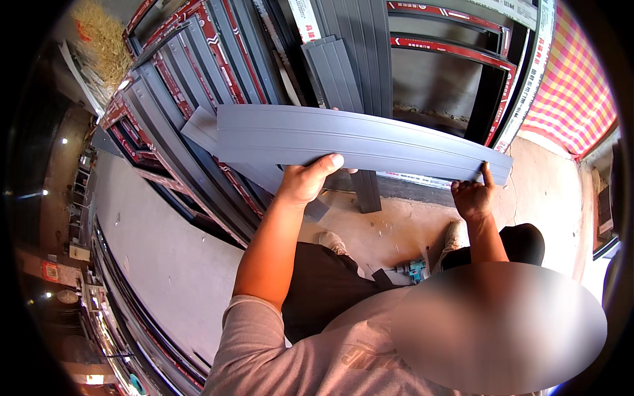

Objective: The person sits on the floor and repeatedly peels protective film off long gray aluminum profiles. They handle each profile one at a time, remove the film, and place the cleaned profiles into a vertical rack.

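Observation:
A long grey grooved panel [370, 142] is held up across the front of me, its right end slightly lower than its left. My left hand [309, 179] grips its lower edge near the middle, thumb on the near face and fingers mostly hidden behind. At the right end, my right hand [474, 195] holds the lower edge with one finger raised against the face and the others curled below. Behind the held panel, more grey strips [333, 69] lean upright. Another flat grey piece [201, 129] shows past its left end.
Dark frames with red-and-white tape [218, 56] stand stacked at the left, and another taped frame [456, 46] stands behind. A teal power drill [416, 269] lies on the floor between my feet. A checked cloth [574, 86] hangs at the right; straw bristles [109, 49] show far left.

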A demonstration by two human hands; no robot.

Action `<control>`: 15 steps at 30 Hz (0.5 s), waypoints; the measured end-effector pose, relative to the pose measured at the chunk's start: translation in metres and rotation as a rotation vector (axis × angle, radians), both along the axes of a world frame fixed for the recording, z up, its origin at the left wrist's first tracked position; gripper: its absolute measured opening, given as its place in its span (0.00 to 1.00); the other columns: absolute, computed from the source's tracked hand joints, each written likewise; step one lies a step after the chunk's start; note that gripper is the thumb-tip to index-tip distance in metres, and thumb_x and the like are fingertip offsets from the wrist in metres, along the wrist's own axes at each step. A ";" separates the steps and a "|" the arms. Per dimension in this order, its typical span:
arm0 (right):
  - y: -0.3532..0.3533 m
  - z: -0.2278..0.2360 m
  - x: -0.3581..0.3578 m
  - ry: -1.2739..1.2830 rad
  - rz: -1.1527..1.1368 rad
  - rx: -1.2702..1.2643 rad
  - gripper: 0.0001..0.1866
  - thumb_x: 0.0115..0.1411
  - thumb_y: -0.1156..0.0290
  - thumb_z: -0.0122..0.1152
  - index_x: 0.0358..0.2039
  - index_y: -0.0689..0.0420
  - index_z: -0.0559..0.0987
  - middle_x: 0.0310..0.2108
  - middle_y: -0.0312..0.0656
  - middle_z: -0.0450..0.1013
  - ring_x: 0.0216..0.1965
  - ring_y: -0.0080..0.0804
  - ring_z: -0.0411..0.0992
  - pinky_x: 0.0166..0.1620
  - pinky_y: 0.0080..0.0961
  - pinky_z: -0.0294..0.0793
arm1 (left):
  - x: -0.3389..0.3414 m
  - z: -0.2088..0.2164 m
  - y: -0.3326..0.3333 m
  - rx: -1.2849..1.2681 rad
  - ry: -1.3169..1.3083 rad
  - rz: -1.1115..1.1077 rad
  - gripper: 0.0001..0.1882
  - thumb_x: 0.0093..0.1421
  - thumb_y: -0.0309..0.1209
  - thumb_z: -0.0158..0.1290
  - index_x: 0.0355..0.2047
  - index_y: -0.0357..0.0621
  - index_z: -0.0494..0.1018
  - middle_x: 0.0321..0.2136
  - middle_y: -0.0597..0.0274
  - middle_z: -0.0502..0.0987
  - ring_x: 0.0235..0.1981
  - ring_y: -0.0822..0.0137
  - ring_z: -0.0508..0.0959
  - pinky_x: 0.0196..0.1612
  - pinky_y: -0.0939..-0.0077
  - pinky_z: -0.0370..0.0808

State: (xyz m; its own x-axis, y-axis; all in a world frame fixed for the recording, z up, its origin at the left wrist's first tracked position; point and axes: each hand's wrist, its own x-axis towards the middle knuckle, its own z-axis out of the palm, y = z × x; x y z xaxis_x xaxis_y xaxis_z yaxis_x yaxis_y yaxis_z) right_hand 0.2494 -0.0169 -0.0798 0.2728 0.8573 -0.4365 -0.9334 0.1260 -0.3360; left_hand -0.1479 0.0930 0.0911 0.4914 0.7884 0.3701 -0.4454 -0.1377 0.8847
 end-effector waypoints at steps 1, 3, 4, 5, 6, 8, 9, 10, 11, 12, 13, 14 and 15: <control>0.001 -0.008 0.005 -0.071 0.022 0.035 0.25 0.73 0.42 0.51 0.60 0.43 0.75 0.64 0.35 0.69 0.62 0.34 0.63 0.67 0.39 0.55 | -0.001 0.000 0.001 0.012 0.001 -0.013 0.24 0.63 0.26 0.59 0.59 0.36 0.72 0.43 0.54 0.81 0.38 0.59 0.82 0.41 0.60 0.82; 0.003 0.033 -0.014 -0.061 -0.019 -0.018 0.26 0.73 0.43 0.51 0.60 0.46 0.74 0.64 0.36 0.69 0.61 0.34 0.63 0.67 0.40 0.55 | -0.007 -0.003 0.003 0.028 0.024 -0.020 0.16 0.64 0.26 0.59 0.52 0.34 0.76 0.39 0.54 0.82 0.36 0.61 0.83 0.42 0.62 0.82; 0.000 0.049 -0.019 -0.058 -0.051 -0.046 0.26 0.73 0.43 0.51 0.61 0.47 0.74 0.64 0.37 0.70 0.61 0.34 0.63 0.67 0.40 0.55 | -0.009 -0.005 0.004 0.030 0.038 -0.029 0.14 0.64 0.26 0.59 0.49 0.35 0.77 0.38 0.54 0.82 0.36 0.61 0.83 0.42 0.62 0.83; 0.001 0.048 -0.017 -0.078 -0.085 -0.008 0.28 0.73 0.43 0.51 0.62 0.49 0.73 0.66 0.39 0.68 0.64 0.36 0.62 0.68 0.42 0.54 | -0.009 -0.006 0.005 0.032 0.053 -0.038 0.11 0.65 0.26 0.59 0.46 0.35 0.77 0.38 0.54 0.82 0.36 0.61 0.83 0.42 0.62 0.83; 0.001 0.050 -0.015 -0.095 -0.080 0.014 0.29 0.73 0.42 0.51 0.63 0.50 0.73 0.67 0.39 0.67 0.65 0.37 0.61 0.68 0.42 0.54 | -0.008 -0.007 0.003 -0.001 0.051 -0.006 0.12 0.65 0.27 0.59 0.46 0.35 0.77 0.38 0.53 0.83 0.36 0.61 0.83 0.41 0.63 0.83; -0.001 0.061 -0.012 -0.134 -0.074 0.056 0.33 0.72 0.40 0.51 0.65 0.52 0.71 0.68 0.40 0.65 0.67 0.38 0.60 0.68 0.44 0.53 | -0.001 -0.007 -0.003 -0.071 0.045 0.054 0.12 0.65 0.28 0.58 0.47 0.35 0.77 0.38 0.52 0.83 0.37 0.60 0.84 0.40 0.63 0.84; -0.003 0.068 -0.010 -0.108 -0.105 0.076 0.34 0.72 0.39 0.49 0.66 0.53 0.71 0.69 0.40 0.65 0.69 0.39 0.59 0.69 0.44 0.53 | 0.001 -0.008 -0.003 -0.124 0.028 0.037 0.12 0.66 0.28 0.58 0.47 0.35 0.78 0.38 0.52 0.83 0.37 0.59 0.85 0.40 0.63 0.85; -0.006 0.089 -0.015 -0.083 -0.134 0.098 0.36 0.72 0.37 0.47 0.67 0.53 0.71 0.69 0.41 0.65 0.70 0.40 0.58 0.70 0.45 0.52 | 0.001 -0.009 -0.003 -0.176 0.011 0.023 0.12 0.66 0.29 0.57 0.47 0.35 0.78 0.38 0.52 0.84 0.37 0.58 0.85 0.39 0.62 0.85; -0.008 0.112 -0.021 -0.058 -0.163 0.121 0.38 0.72 0.36 0.45 0.68 0.54 0.70 0.70 0.41 0.65 0.71 0.41 0.57 0.71 0.46 0.51 | 0.002 -0.010 -0.002 -0.226 -0.007 0.008 0.13 0.66 0.30 0.57 0.47 0.35 0.78 0.38 0.51 0.84 0.37 0.57 0.85 0.39 0.62 0.86; -0.011 0.135 -0.028 -0.119 -0.205 0.237 0.42 0.72 0.32 0.38 0.70 0.54 0.69 0.71 0.44 0.65 0.73 0.44 0.55 0.73 0.50 0.48 | 0.002 -0.015 0.000 -0.345 -0.024 -0.017 0.13 0.67 0.31 0.54 0.48 0.37 0.78 0.38 0.52 0.85 0.36 0.57 0.86 0.38 0.63 0.85; -0.011 0.136 -0.016 -0.156 -0.043 0.602 0.43 0.72 0.30 0.37 0.70 0.54 0.69 0.71 0.45 0.65 0.73 0.46 0.56 0.73 0.51 0.49 | 0.002 -0.022 0.003 -0.491 -0.113 -0.028 0.13 0.66 0.31 0.54 0.47 0.37 0.78 0.37 0.51 0.85 0.34 0.57 0.86 0.37 0.64 0.85; -0.011 0.138 -0.004 -0.192 0.132 0.961 0.44 0.72 0.29 0.36 0.70 0.53 0.69 0.72 0.47 0.65 0.73 0.48 0.58 0.74 0.53 0.50 | 0.005 -0.028 0.004 -0.636 -0.200 -0.040 0.13 0.66 0.31 0.53 0.46 0.37 0.79 0.37 0.51 0.85 0.33 0.58 0.86 0.36 0.65 0.85; -0.011 0.141 0.006 -0.192 0.093 0.976 0.43 0.72 0.30 0.36 0.70 0.52 0.70 0.72 0.49 0.65 0.72 0.49 0.60 0.73 0.54 0.53 | 0.012 -0.035 0.003 -0.806 -0.269 -0.012 0.13 0.66 0.32 0.52 0.43 0.36 0.80 0.35 0.49 0.85 0.29 0.59 0.85 0.33 0.67 0.84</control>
State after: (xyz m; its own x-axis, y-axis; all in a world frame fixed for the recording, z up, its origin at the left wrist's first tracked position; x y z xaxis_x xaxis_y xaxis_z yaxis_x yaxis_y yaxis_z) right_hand 0.2556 -0.0275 0.0611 0.1789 0.8385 0.5147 -0.8943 0.3567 -0.2703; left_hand -0.1361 0.0962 0.0560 0.4770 0.8565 -0.1973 -0.6521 0.4954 0.5738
